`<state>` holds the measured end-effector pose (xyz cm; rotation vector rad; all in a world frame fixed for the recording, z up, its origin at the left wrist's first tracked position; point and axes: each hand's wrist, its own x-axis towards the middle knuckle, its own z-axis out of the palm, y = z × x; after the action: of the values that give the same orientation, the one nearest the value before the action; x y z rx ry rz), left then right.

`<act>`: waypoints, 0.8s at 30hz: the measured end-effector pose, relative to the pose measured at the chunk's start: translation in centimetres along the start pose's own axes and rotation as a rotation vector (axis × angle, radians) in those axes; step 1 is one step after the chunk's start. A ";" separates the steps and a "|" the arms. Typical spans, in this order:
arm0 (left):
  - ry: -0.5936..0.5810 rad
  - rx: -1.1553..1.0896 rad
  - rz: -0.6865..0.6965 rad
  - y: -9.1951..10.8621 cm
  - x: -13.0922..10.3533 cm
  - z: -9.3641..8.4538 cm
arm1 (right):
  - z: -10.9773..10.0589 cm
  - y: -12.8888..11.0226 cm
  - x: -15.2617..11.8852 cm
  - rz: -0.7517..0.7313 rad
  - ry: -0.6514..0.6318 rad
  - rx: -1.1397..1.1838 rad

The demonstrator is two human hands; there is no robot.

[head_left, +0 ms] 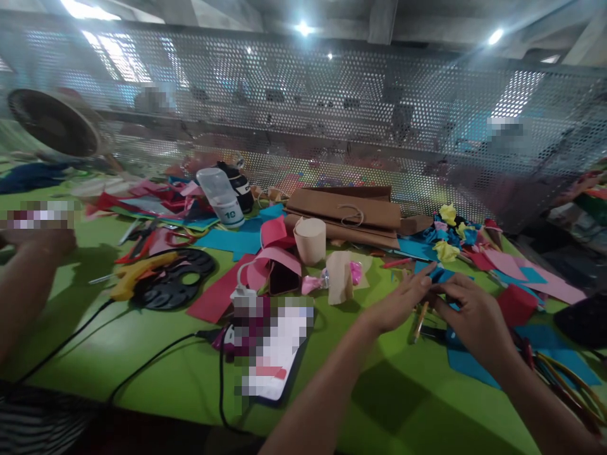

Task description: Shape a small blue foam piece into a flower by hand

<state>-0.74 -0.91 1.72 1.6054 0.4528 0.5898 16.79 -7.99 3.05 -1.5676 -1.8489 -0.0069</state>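
Observation:
My left hand (401, 300) reaches in over the right half of the green table, its fingers extended and fingertips meeting those of my right hand (467, 309). My right fingers are bent in a pinch. Between the fingertips is a small dark-blue piece, apparently paper, mostly hidden by the fingers. A yellow pencil-like stick (419, 323) lies just below the hands. Blue paper (467, 366) is under my right wrist. A red paper piece (516, 305) stands to the right of it, and looped yellow-handled tools (569, 379) lie by my right forearm.
A phone (279, 354), a purple power strip (241, 328), cables and a yellow glue gun (142, 272) lie leftward. Behind are a beige paper roll (310, 241), brown paper (341, 212), a plastic cup (220, 196) and crumpled paper (446, 251). Another person's arm (28, 278) enters at left.

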 end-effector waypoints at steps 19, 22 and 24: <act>-0.026 -0.039 0.093 0.1 0.3 -0.4 | -1.8 2.1 1.2 0.042 -0.179 0.191; -0.039 -0.024 0.040 0.6 0.1 -0.4 | -1.8 2.5 1.1 0.049 -0.227 0.198; -0.042 0.004 0.007 0.9 -0.1 -0.5 | -1.9 2.5 1.1 0.057 -0.244 0.213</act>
<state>-1.13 -0.68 2.63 1.6206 0.4175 0.5593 19.89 -7.19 3.93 -1.5229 -1.9157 0.4108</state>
